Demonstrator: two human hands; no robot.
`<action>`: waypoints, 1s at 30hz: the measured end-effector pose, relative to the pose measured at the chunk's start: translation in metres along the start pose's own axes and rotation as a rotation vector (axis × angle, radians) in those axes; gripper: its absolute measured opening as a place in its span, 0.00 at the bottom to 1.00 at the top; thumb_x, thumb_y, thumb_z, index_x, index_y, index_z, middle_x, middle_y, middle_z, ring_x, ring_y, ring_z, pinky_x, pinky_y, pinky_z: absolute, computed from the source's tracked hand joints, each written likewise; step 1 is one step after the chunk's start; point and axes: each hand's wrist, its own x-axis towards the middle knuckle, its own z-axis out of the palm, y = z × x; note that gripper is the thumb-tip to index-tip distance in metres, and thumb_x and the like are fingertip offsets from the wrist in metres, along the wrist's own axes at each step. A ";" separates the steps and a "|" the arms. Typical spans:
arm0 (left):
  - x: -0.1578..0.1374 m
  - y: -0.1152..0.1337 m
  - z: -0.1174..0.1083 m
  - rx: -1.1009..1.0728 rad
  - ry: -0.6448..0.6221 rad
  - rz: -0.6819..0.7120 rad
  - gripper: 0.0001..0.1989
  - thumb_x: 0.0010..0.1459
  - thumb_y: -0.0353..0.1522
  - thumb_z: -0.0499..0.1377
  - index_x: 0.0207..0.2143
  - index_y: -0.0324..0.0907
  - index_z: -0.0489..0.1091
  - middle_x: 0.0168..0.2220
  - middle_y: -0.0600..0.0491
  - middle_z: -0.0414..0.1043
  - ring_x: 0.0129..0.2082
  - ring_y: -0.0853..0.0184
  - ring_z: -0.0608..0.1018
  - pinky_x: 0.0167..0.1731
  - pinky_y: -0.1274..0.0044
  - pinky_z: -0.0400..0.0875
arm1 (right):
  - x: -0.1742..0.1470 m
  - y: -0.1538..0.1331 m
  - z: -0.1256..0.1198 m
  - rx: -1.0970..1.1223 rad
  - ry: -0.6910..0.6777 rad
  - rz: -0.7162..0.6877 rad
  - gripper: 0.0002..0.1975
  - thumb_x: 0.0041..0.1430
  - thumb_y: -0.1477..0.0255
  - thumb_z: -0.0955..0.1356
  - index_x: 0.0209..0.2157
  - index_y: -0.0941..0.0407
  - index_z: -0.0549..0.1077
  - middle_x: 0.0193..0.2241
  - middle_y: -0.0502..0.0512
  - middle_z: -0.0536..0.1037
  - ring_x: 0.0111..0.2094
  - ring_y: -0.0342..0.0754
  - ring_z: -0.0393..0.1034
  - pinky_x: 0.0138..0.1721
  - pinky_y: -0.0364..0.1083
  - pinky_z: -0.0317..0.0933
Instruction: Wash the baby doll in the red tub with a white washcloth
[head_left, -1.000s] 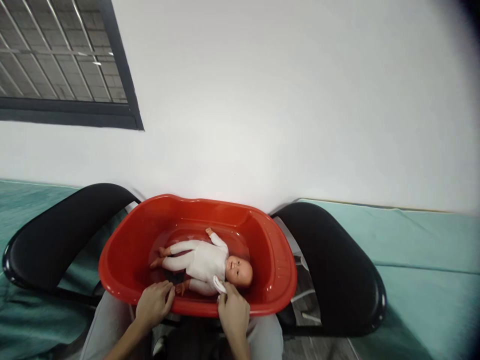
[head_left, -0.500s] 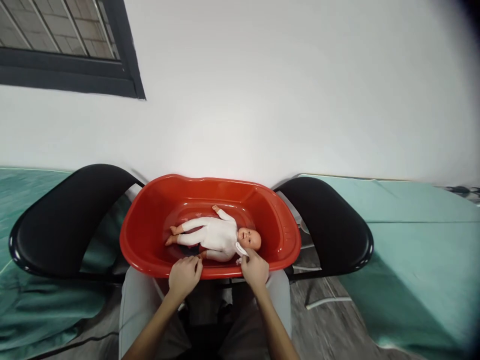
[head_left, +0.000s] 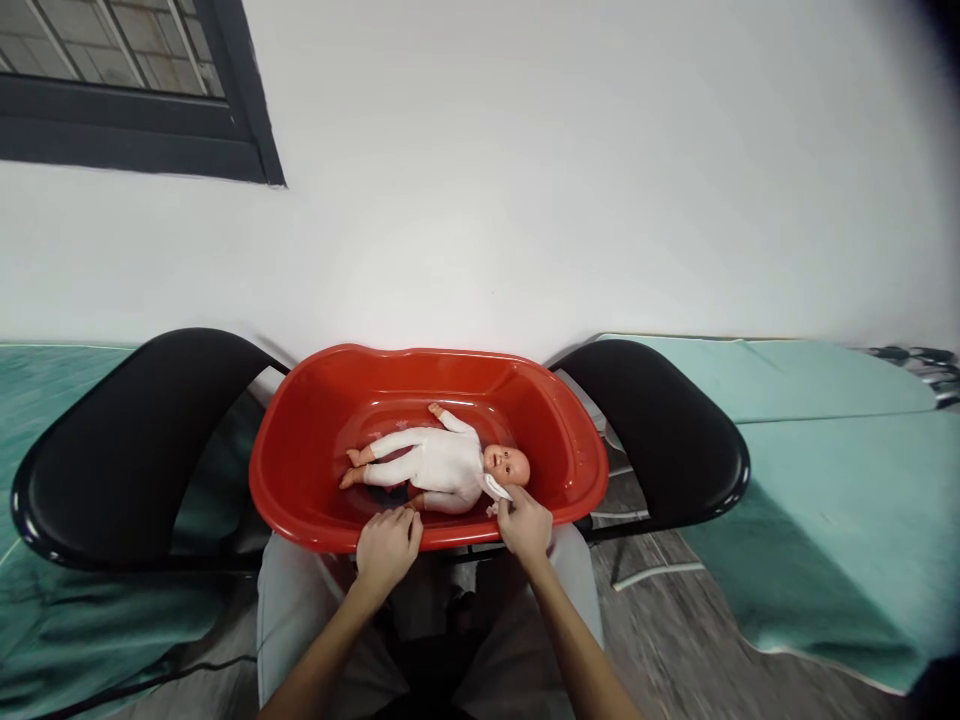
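Observation:
A baby doll (head_left: 450, 462) in a white bodysuit lies on its back in a red baby bathtub (head_left: 300, 440), head to the right and feet to the left. Curled over the tub's near rim is my left hand (head_left: 390, 548), its fingertips close to the doll's lower arm. At the rim further right, my right hand (head_left: 526, 525) pinches a small white cloth (head_left: 495, 488) beside the doll's neck and shoulder. A small pinkish thing (head_left: 492, 509) shows just below the cloth, too small to name.
Black chairs stand on both sides, the left one (head_left: 112, 450) and the right one (head_left: 660, 440). Green-covered beds or tables (head_left: 840, 480) lie beyond them. A white wall (head_left: 480, 180) with a barred window (head_left: 112, 60) rises behind the tub. A dark cable (head_left: 180, 675) runs along the floor.
The whole view has shifted slightly, so the tub, doll and hands appear a little further right. My hands keep the same holds, and the doll lies as before.

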 end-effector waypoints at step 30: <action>-0.004 0.004 0.018 0.259 0.111 -0.086 0.18 0.69 0.32 0.46 0.29 0.43 0.71 0.29 0.51 0.76 0.32 0.63 0.78 0.39 0.71 0.65 | -0.009 0.023 0.019 0.286 0.347 -0.375 0.16 0.62 0.78 0.61 0.40 0.58 0.80 0.39 0.55 0.83 0.36 0.47 0.74 0.40 0.45 0.59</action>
